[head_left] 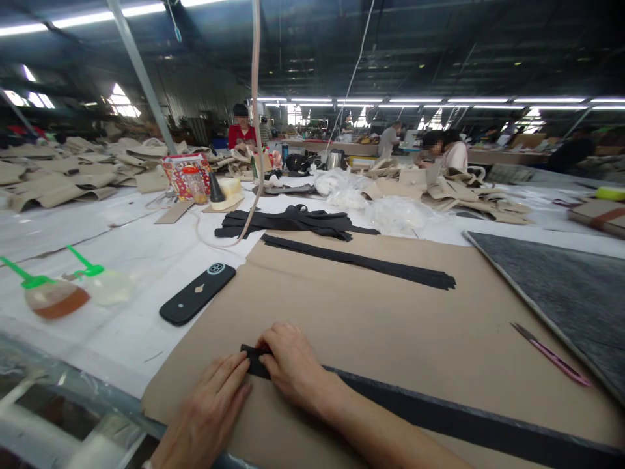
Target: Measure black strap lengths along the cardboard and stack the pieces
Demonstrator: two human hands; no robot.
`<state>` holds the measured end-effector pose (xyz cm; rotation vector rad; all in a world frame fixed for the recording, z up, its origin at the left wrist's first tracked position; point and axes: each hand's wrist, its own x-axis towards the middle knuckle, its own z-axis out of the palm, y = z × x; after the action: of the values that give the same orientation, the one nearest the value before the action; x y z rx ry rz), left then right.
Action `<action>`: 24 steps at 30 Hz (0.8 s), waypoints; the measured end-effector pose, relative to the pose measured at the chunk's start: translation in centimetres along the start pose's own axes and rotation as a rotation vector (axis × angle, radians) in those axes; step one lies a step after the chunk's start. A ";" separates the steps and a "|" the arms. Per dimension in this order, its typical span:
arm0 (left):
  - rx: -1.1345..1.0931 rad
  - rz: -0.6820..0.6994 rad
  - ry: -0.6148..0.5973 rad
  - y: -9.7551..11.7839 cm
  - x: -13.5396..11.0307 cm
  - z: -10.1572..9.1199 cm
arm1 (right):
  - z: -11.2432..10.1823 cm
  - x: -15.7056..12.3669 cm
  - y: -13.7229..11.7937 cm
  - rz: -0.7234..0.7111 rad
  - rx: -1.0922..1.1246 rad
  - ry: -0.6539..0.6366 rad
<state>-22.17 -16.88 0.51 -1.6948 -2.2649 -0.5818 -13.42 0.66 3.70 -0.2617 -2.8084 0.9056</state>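
A long black strip (415,407) of fabric or leather-like material runs across a large brown sheet (361,319) towards the lower right. My right hand (293,365) is at the strip's left end, its fingers bent and closed on the strip. Beside it, my left hand (209,404) lies with fingers stretched out, the tips touching the very end of the strip. My right forearm covers part of the strip. Further back on the sheet rests a stack of flat black strips (361,260), and behind that a loose pile of black strips (293,221).
Left of the sheet lies a black phone (198,294). Two squeeze bottles with green nozzles, one holding amber liquid (56,299), stand further left. Pink-handled snips (551,355) lie at right, near a grey felt-like panel (576,286). A hose (254,130) hangs down behind.
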 end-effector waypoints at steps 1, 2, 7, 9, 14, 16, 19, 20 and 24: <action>0.022 0.022 0.000 -0.3 0.0 -0.2 | 0.0 0.0 -0.1 -0.002 0.007 0.000; 0.046 0.051 0.001 -0.6 0.1 -0.3 | 0.0 0.0 -0.1 -0.003 0.012 -0.001; 0.108 0.168 0.042 -1.3 0.3 -0.9 | 0.1 0.0 -0.3 -0.019 0.010 -0.003; 0.104 0.171 0.053 -1.3 0.4 -1.0 | 0.2 -0.1 -0.3 -0.034 0.008 -0.003; 0.118 0.175 0.064 -1.5 0.3 -1.1 | 0.5 -0.6 0.0 -0.091 0.035 0.017; 0.133 0.180 0.061 -1.6 0.3 -1.0 | 0.6 -0.7 0.1 -0.111 0.048 0.032; 0.154 0.194 0.056 -1.8 0.2 -1.0 | 0.7 -0.9 0.2 -0.141 0.047 0.037; 0.161 0.199 0.055 -1.8 0.2 -1.0 | 0.8 -1.0 0.2 -0.152 0.038 0.034; 0.188 0.206 0.030 -1.9 0.1 -0.9 | 0.7 -1.3 0.2 -0.187 -0.062 0.021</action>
<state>-24.01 -17.66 1.03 -1.7816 -2.0199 -0.3350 -12.29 0.09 2.88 -0.0158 -2.7869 0.7714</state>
